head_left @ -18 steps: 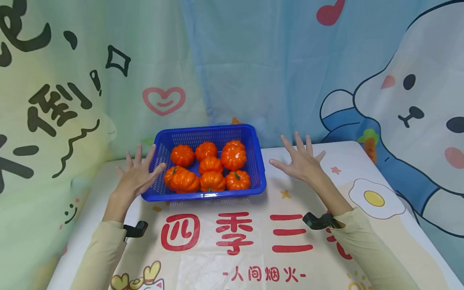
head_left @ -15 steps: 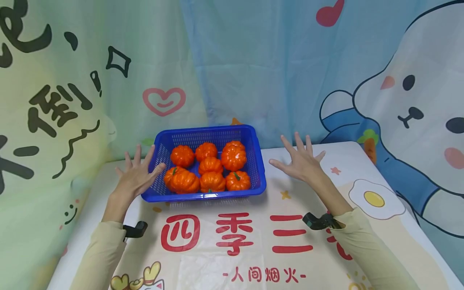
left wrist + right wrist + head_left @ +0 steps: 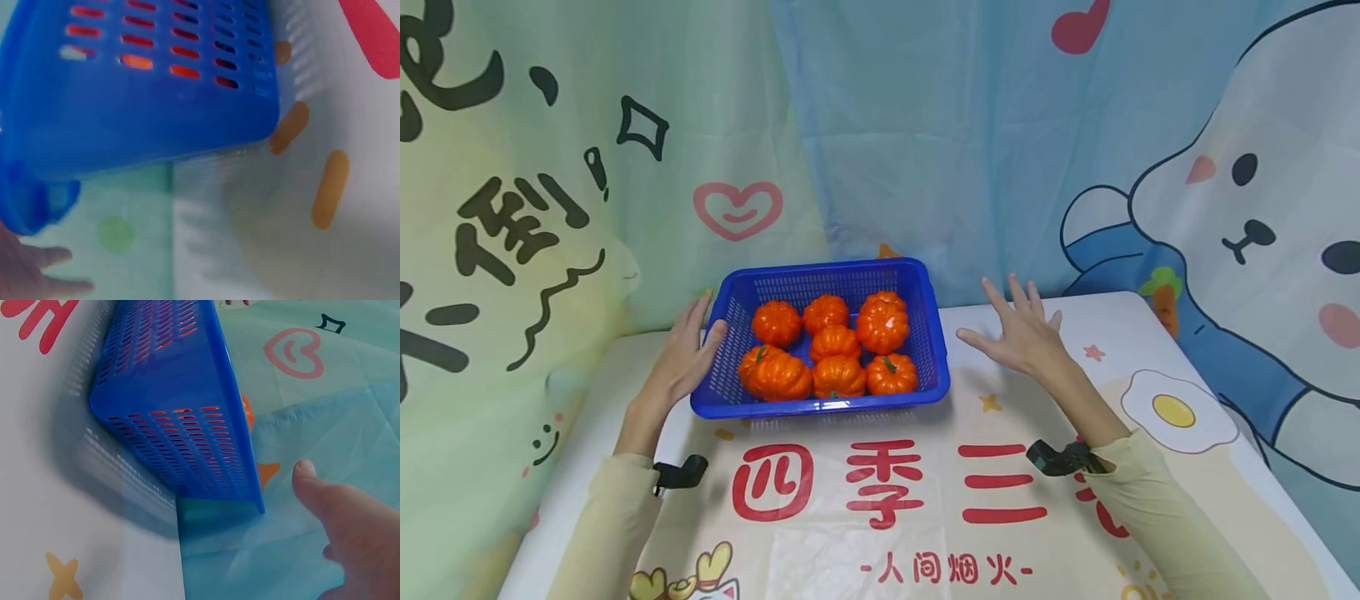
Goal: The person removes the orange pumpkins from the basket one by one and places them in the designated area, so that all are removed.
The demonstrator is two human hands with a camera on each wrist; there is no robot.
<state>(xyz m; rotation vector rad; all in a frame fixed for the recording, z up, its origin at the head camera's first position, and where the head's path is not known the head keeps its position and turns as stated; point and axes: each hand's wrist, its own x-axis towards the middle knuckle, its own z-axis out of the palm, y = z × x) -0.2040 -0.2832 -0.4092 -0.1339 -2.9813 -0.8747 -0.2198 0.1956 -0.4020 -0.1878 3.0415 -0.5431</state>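
Note:
Several small glossy orange pumpkins (image 3: 883, 323) lie in a blue slotted plastic basket (image 3: 850, 406) on the table. Beside the basket's left rim is my left hand (image 3: 679, 360), its fingers close together and stretched forward. Its thumb lies over the left rim in the head view; whether it touches is unclear. To the right of the basket, with a gap between, hovers my right hand (image 3: 1019, 333), fingers and thumb spread. In the left wrist view the basket wall (image 3: 156, 119) hides part of the left hand (image 3: 28, 275). The right wrist view shows the right hand's thumb (image 3: 331, 500) apart from the basket.
A printed cloth (image 3: 887, 500) with red characters covers the table in front of the basket. Close behind the basket hangs a patterned curtain (image 3: 910, 150). Dark wrist cameras (image 3: 681, 473) stick out inward from both forearms.
My left hand's fingers have closed together from a wide spread, and the hand has turned, with its thumb moving slightly left and up. My right hand and the basket stay nearly the same.

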